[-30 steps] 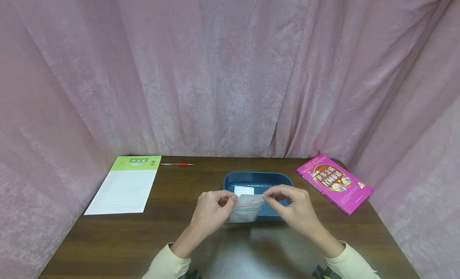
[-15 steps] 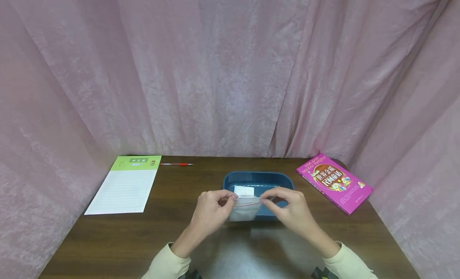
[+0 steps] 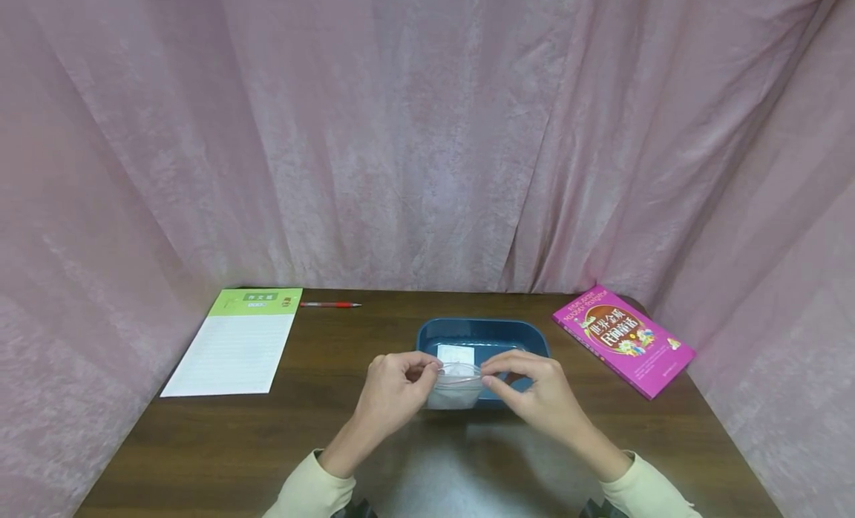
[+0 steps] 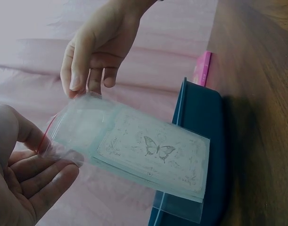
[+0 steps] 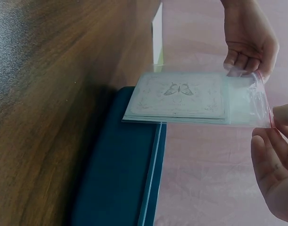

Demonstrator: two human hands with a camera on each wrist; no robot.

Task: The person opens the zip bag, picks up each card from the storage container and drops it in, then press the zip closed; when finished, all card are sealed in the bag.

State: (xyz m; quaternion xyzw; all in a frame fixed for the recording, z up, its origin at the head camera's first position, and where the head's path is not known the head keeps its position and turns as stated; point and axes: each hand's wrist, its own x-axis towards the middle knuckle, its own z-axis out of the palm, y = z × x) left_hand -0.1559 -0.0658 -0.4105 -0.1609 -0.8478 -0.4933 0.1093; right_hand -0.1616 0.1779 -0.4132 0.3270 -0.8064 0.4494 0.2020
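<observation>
My left hand (image 3: 390, 390) and right hand (image 3: 537, 384) pinch opposite top corners of a clear zip-lock bag (image 3: 454, 396). It hangs just in front of the blue tray (image 3: 482, 323), overlapping its near side in the head view. The bag's mouth bows apart between the fingertips, and a red zip strip (image 4: 50, 132) runs along it. Inside lies a stack of pale printed paper sheets (image 4: 155, 149) with a butterfly on the front, seen also in the right wrist view. A white piece of paper (image 3: 454, 352) rests in the tray behind the bag.
On the left of the wooden table (image 3: 334, 421) lies a composition pad (image 3: 234, 347) with a green header. A red pen (image 3: 330, 305) is beside its top edge. A pink book (image 3: 624, 340) lies at the back right. Pink curtains (image 3: 427, 132) surround the table.
My right hand has shifted slightly left, toward my left hand. The bag's top edge, straight earlier, now bows apart into a gap. The left hand has stayed in place.
</observation>
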